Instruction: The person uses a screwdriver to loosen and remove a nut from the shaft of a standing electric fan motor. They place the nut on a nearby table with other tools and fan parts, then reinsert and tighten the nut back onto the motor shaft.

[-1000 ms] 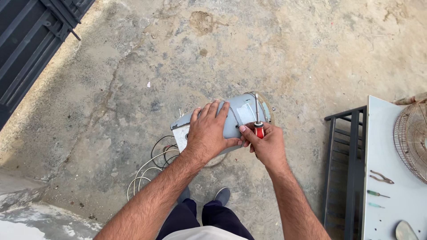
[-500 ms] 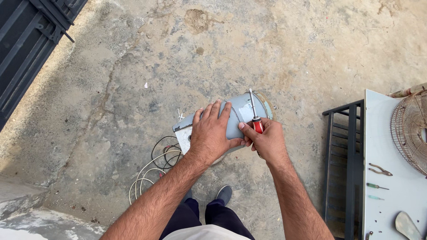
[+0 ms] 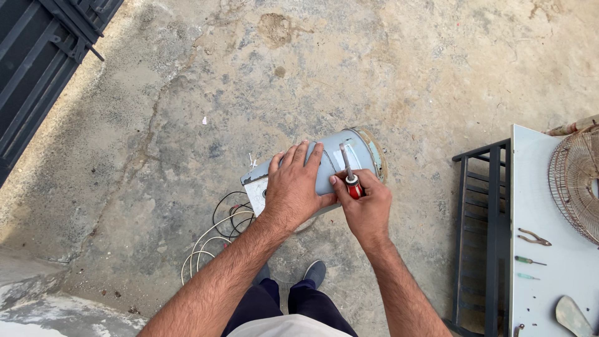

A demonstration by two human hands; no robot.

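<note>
At the upper left of the frame, a dark metal gate (image 3: 43,68) is edging the concrete floor (image 3: 187,93). Lower left of centre, white and black wires (image 3: 215,234) are trailing from a pale grey-blue metal drum (image 3: 355,153) lying on its side at centre. The left hand (image 3: 296,187) is pressing flat, fingers spread, on the drum's curved wall. The right hand (image 3: 368,206) is clamping a red-handled screwdriver (image 3: 349,171), its shaft lying against the shell. The drum is looking rigid, smooth and fairly heavy, prone to rolling; the rim would be gripping better than the wall. At right, pliers (image 3: 533,237) are lying on a white tabletop (image 3: 530,187) beside a wire fan guard (image 3: 577,181).
</note>
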